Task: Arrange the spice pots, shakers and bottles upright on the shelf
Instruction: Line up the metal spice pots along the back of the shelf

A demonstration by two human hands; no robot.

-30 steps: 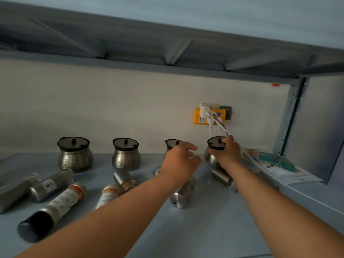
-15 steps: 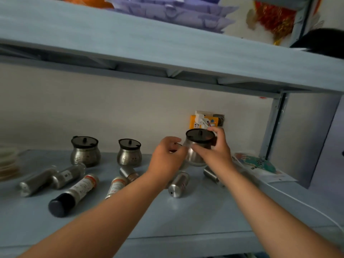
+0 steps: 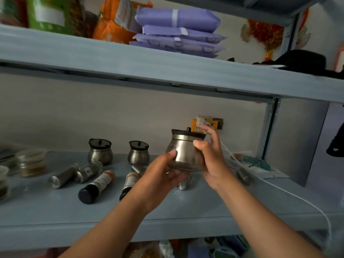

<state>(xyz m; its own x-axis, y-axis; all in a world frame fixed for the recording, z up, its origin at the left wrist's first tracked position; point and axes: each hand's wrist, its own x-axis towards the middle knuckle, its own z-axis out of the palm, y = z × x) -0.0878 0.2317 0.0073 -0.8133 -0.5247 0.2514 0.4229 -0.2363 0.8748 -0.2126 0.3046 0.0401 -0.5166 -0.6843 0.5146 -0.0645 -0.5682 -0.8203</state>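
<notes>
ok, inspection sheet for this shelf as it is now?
surface: shelf, blue-grey board.
job's things: pot held above the shelf, lid on; back pots upright; bottles and shakers lying flat.
clutter: jars at left; leaflet at right.
grips: left hand under the pot, right hand on its side; both hold it.
cables: white cable runs from socket across the shelf's right.
surroundings: upper shelf with purple packs; wall behind.

The left hand (image 3: 163, 174) hides the underside of the spice pot (image 3: 183, 151) and most of a lying steel shaker (image 3: 183, 184). Label print on the lying bottle (image 3: 101, 180) is illegible. The jars (image 3: 31, 162) at the left edge are blurred.
</notes>
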